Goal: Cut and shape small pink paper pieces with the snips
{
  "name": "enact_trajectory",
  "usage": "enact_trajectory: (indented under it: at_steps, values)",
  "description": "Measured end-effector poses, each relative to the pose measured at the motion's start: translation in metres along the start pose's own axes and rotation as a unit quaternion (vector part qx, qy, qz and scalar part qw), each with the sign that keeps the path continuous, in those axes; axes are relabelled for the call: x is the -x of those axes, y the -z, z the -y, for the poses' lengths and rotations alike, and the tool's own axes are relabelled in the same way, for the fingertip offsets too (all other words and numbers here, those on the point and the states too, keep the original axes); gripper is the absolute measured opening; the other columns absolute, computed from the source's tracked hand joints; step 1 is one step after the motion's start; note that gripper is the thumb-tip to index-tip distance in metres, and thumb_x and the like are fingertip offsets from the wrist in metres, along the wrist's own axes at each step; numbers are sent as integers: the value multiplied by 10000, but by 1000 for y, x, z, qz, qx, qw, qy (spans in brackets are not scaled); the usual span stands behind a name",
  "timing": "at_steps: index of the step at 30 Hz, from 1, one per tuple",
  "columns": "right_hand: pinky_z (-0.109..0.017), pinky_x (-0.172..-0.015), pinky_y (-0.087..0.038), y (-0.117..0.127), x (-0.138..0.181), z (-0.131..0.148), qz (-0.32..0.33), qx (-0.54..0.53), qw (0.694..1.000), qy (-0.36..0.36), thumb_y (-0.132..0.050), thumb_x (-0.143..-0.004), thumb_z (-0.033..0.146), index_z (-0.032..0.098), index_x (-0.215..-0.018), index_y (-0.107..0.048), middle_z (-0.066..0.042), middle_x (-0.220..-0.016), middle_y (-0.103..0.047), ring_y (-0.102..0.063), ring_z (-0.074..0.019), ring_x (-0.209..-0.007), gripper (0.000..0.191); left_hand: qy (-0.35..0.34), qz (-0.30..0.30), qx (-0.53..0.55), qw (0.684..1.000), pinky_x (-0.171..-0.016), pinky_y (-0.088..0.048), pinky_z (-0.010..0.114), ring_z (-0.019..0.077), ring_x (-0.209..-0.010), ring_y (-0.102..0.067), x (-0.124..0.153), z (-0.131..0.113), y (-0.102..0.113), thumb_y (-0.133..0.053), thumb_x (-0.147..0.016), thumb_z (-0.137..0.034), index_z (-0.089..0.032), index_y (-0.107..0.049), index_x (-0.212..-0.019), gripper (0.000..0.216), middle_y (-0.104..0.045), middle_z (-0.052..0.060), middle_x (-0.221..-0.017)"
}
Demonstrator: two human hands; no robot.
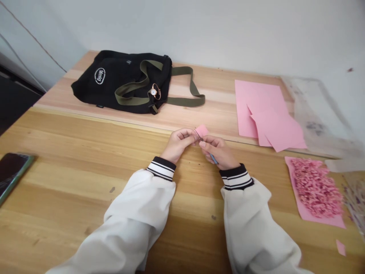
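By the right hand (221, 153), a slim blue-handled tool (213, 158) is being gripped above the counter (196, 198); by the left hand (177, 145), at 9 o'clock, a small pink paper piece (202, 130) is apparently being pinched. Were the tool being pressed too hard, the paper could be torn. The tool's long axis is being slanted from 5 to 11 o'clock, tip toward 11. Beyond, at 2 o'clock, pink sheets (278, 129) are lying.

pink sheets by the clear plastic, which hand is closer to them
Right. The right hand is left of the pink sheets and slightly nearer the person; the left hand is farther left, beyond the right hand.
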State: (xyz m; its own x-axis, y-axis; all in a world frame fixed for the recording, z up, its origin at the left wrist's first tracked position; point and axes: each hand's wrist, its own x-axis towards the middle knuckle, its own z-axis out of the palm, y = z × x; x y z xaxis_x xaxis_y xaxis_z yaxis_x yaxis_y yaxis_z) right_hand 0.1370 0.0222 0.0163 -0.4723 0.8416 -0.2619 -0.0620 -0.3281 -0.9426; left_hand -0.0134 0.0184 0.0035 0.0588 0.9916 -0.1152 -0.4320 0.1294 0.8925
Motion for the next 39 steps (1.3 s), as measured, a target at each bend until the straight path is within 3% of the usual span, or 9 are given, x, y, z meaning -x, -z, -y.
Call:
enact_trajectory:
  at_steps: [39]
  values:
    - [-173,-298,-150,-1,1,1,2,-2,1000,9,-751,-648,522,166,-732,-576,103,-421,-385,-256,-19,-315,405,-1,-2,-3,1000,-601,-411,234,70,-555,-500,0,0,0,-806,-546,-271,-145,-632,-616,226,-615,-18,-595]
